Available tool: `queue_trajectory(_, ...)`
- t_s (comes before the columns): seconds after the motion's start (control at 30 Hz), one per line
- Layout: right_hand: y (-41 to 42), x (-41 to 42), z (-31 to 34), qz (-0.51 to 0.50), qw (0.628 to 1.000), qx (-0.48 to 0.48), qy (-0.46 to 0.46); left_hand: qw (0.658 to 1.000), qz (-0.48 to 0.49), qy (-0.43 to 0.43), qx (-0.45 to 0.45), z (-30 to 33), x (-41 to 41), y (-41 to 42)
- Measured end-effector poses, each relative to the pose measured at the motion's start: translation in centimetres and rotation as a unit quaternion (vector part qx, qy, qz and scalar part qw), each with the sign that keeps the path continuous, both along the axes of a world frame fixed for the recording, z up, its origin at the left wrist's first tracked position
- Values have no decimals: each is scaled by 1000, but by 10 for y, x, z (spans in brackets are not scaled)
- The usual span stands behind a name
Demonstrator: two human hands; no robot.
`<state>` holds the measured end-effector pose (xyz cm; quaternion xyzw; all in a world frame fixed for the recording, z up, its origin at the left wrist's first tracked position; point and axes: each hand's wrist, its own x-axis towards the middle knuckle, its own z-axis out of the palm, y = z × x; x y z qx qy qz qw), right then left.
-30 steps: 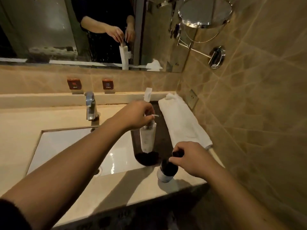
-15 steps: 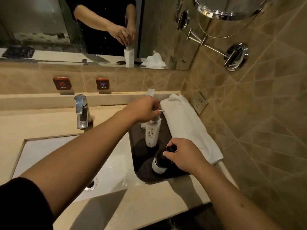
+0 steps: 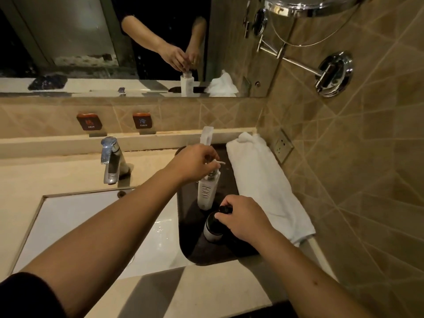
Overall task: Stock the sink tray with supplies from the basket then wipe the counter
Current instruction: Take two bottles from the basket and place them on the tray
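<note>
A dark tray lies on the counter right of the sink. A white pump bottle stands upright on it, and my left hand grips its pump top. In front of it a dark pump bottle with a pale base stands on the tray, with my right hand closed on its top. Another clear-white bottle shows behind my left hand at the tray's far end. No basket is in view.
A folded white towel lies along the right wall beside the tray. The chrome faucet stands behind the white sink basin. A wall socket, a mirror and a swing-arm shaving mirror are near.
Both bottles went from the near counter edge onto the tray. The dark bottle moved from the counter in front of the tray to behind the white one's base; my hands stayed on both.
</note>
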<state>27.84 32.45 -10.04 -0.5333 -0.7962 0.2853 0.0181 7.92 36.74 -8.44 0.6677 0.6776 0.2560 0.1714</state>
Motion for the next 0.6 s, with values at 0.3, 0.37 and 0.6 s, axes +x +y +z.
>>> queue_trajectory(0.3, 3, 0, -1, 24, 1000, -3, 1, 998, 51, -27, -9, -12, 7, -5)
queue_trajectory(0.37, 2, 0, 0, 23, 1000, 0, -1, 998, 49, -32, -6, -13, 6, -8)
queue_trajectory(0.6, -2, -2, 6, 22, 1000, 16, -11, 999, 28, -23, 18, -11, -2, -23)
